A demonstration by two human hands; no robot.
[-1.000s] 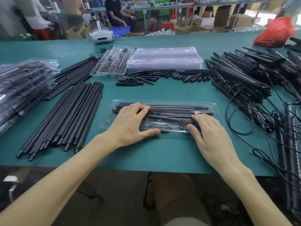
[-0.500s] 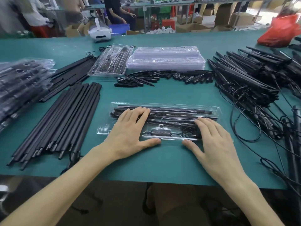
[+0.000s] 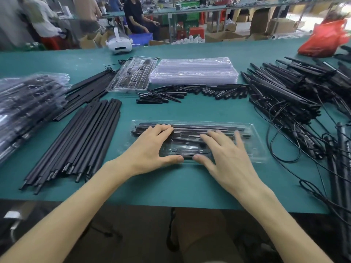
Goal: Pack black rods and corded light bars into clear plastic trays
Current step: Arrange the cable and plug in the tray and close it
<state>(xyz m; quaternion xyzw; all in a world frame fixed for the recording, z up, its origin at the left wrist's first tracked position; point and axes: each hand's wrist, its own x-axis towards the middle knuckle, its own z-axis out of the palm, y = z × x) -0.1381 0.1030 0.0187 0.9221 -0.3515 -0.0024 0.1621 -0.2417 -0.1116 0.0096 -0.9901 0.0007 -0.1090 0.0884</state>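
A clear plastic tray lies in front of me on the green table, with black rods and a corded part inside under its clear lid. My left hand presses flat on the tray's left half, fingers straight, thumb at the near edge. My right hand presses flat on the middle of the tray, fingers spread. The two thumbs nearly meet at the near rim. A bundle of long black rods lies to the left. Corded light bars are heaped at the right.
A stack of empty clear trays sits at the back, with one filled tray beside it. Short black pieces lie in a row behind my tray. Packed trays pile up at far left. Loose cords trail at the right.
My right hand has slid left along the tray, from its right part to the middle, close to my left hand. The left hand has stayed in place.
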